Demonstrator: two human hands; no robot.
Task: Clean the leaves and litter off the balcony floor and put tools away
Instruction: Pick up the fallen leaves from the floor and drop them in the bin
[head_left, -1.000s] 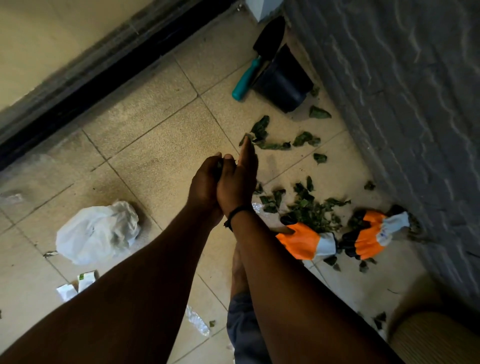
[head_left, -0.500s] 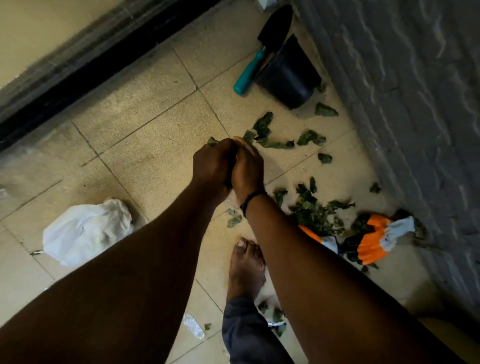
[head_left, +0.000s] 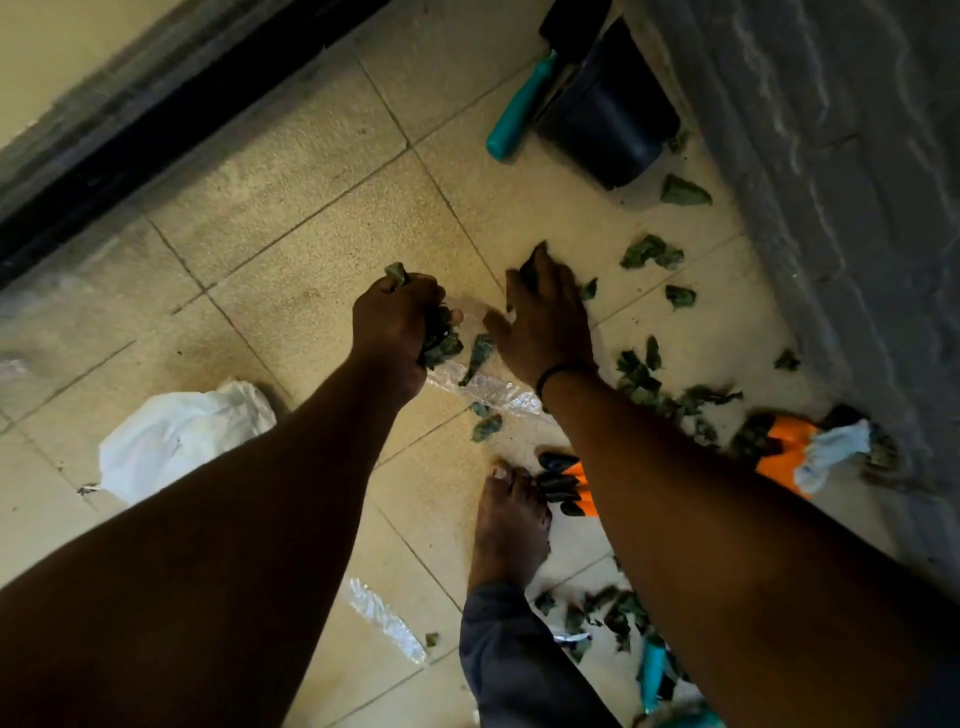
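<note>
**Left fist full of leaves, right hand flat on the tiles**

Left hand (head_left: 397, 325) is clenched around a wad of leaves (head_left: 441, 340), bits poking out top and bottom of the fist. A clear plastic wrapper (head_left: 488, 384) trails from under it toward the right wrist; can't tell if the fist grips the wrapper too.

Right hand (head_left: 545, 317): fingers spread and pressed down on the floor (head_left: 291, 244) over a leaf, fingertips pointing away from the camera. Not closed on anything visible.

Loose leaves (head_left: 652, 252) are scattered right of the hands, up to the grey wall (head_left: 831, 182), with more near the bare foot (head_left: 511, 519).

Trowel (head_left: 519, 109): teal handle end nearest, long axis running up-right, blade cut off by the top edge. It lies just beside the black pot (head_left: 608, 124), which is tipped on its side.

Orange gloves (head_left: 789, 452): one by the wall, the other mostly hidden behind the right forearm, only its dark fingertips showing by the toes.

White bag (head_left: 182, 436) sits crumpled left of the left forearm. Another teal item (head_left: 652, 675) at bottom is half hidden, unidentifiable.
</note>
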